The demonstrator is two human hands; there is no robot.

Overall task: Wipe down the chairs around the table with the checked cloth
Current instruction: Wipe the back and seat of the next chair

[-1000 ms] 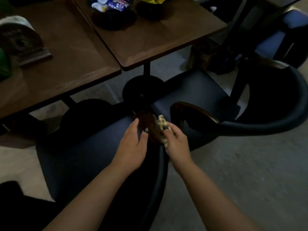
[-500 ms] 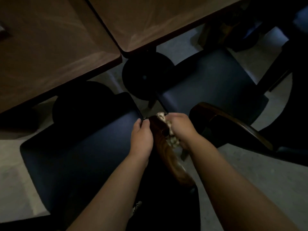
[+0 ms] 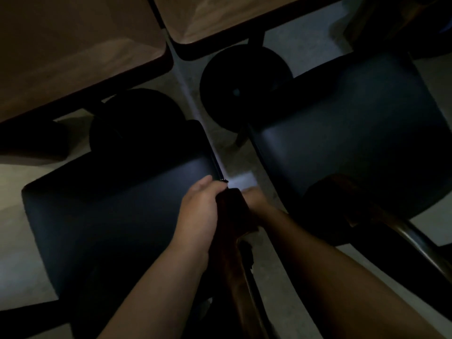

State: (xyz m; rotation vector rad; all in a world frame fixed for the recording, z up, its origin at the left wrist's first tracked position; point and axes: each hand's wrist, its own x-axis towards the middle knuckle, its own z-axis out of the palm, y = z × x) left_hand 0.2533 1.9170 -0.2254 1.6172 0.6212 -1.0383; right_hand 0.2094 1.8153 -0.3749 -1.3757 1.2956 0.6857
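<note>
Hands (image 3: 198, 211) (image 3: 256, 201) flank wooden armrest (image 3: 232, 216) | cloth unseen | grip unclear

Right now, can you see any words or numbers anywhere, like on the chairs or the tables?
None: no word, number, label or sign can be read in this dim picture.
The two brown tabletops are bare where they show.
The dark chair seats carry no tag that shows.
The wooden armrest between the left hand and right hand has no marking.
</note>
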